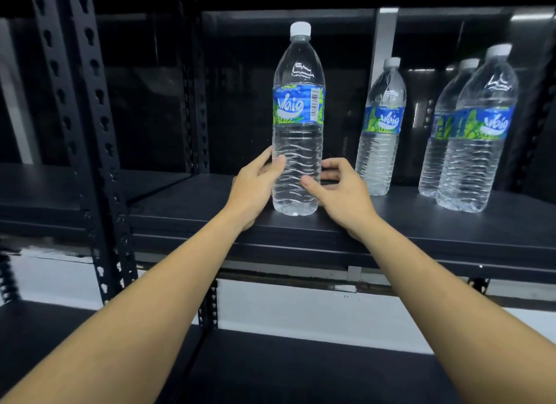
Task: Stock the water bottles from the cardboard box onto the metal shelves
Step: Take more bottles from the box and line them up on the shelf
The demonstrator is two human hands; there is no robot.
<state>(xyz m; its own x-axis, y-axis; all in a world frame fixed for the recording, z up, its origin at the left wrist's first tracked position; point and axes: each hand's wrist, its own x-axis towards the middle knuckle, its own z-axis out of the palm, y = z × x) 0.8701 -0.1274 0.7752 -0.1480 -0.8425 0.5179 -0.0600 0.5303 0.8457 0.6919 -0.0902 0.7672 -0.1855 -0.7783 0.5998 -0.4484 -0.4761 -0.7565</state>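
- the water bottle (298,151) stands upright between both hands, on the shelf (391,226) near its front edge.
- the left hand (252,190) wraps its lower side, thumb in front, fingers hidden behind; the right hand (343,196) is loosely curled, thumb tip at the plastic. i cannot tell whether it grips.
- tall and narrow, it may tip if a leaving hand drags it.
- beyond the right hand stand three stocked bottles (380,133); a sideways shove could topple them.

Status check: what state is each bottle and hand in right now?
Near bottle: upright on shelf, capped, held low.
Left hand: grips near bottle.
Right hand: cups near bottle, thumb in front.
Middle bottle: upright, capped, free.
Right front bottle: upright, capped, free.
Right back bottle: upright, capped, partly hidden.
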